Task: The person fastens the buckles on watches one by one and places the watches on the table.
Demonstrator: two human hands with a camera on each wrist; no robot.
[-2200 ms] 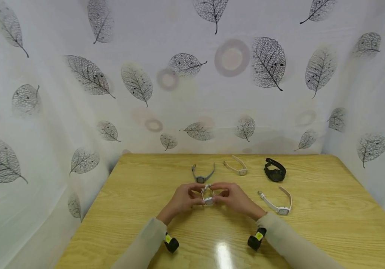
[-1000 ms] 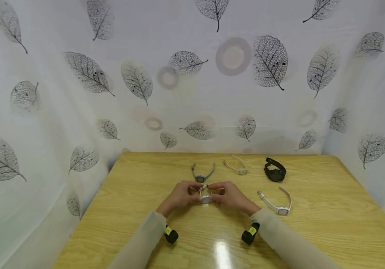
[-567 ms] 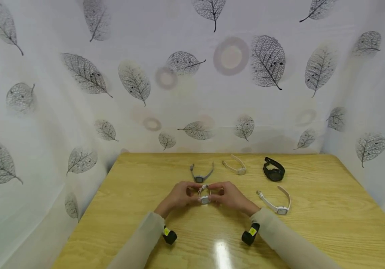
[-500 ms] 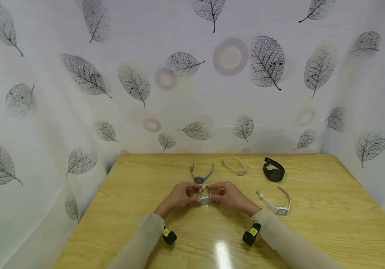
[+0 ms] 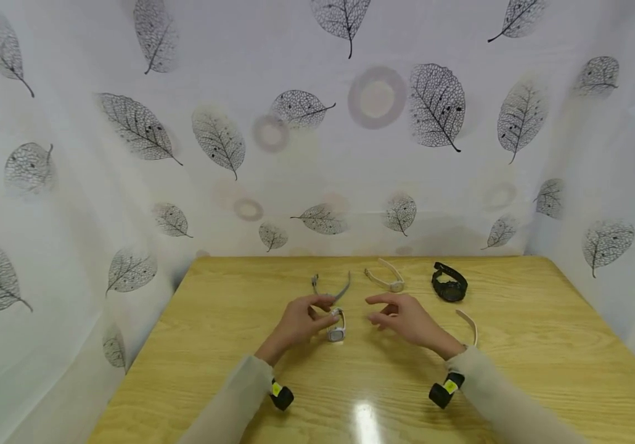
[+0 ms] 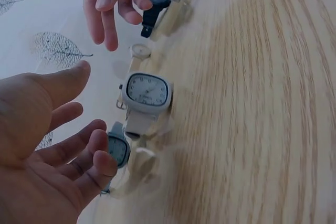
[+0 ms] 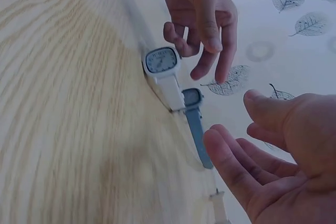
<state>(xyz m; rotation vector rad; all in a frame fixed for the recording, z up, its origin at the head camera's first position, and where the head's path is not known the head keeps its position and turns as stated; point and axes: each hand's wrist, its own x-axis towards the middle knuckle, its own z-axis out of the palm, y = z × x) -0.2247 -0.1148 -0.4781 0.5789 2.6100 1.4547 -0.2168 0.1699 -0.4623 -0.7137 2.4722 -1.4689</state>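
A white wristwatch (image 5: 336, 334) with a rounded square dial stands on the table, its strap closed in a loop and its face (image 7: 161, 61) toward me. My left hand (image 5: 302, 322) is just left of it, thumb and fingers parted and loosely bent; its fingertips overlap the loop's edge in the head view. In the left wrist view a gap shows between this hand (image 6: 47, 145) and the watch. To the right, my right hand (image 5: 406, 317) is held apart from the watch, fingers loosely spread and holding nothing. Behind the left fingers lies a grey-blue watch (image 5: 342, 292), partly hidden.
Farther back lie a beige watch (image 5: 396, 286) and a chunky black watch (image 5: 450, 290). Another white watch's strap (image 5: 468, 324) shows behind my right wrist, its dial hidden. A leaf-patterned curtain (image 5: 306, 160) borders the wooden table (image 5: 229, 290) at the back and sides.
Both hands gripped the white watch from its two sides before. Now my right hand has let go and moved right, covering part of the other white watch, while the left fingers have loosened.
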